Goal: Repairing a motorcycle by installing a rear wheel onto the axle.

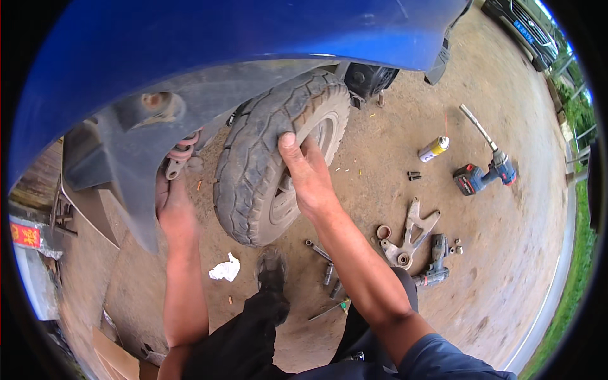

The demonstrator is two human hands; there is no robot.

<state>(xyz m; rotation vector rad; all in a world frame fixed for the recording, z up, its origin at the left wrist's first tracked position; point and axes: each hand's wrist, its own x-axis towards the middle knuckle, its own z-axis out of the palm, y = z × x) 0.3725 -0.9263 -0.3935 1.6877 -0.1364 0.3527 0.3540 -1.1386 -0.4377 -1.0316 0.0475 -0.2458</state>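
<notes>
Ground: dusty and brown (506,253), running from cardboard (117,354) at lower left to a strip of grass (573,310) at far right, a dark car (525,28) in the top corner.
Blue panel: a big curved sheet (221,38) roofs the view, cut off above.
Left hand: all blur here (178,209), up against a coil-spring shock absorber (182,152); its fingers are partly hidden, so no telling whether they close on it.
Wheel: centre stage (247,158), tilted, its top tucked close under the panel.
Right hand: gripping the wheel (307,174), thumb over the tyre's shoulder, other fingertips out of sight.
In the way: a grey liner (130,183) hangs left of the shock; the right forearm crosses the ground beside the wheel.
Below the wheel: white scrap (225,268), then a dark shoe (272,271).
Right side: forked metal bracket (418,228), grey power tool (437,259) beside it, spray can (434,149), and farthest out a blue cordless wrench (491,174).
</notes>
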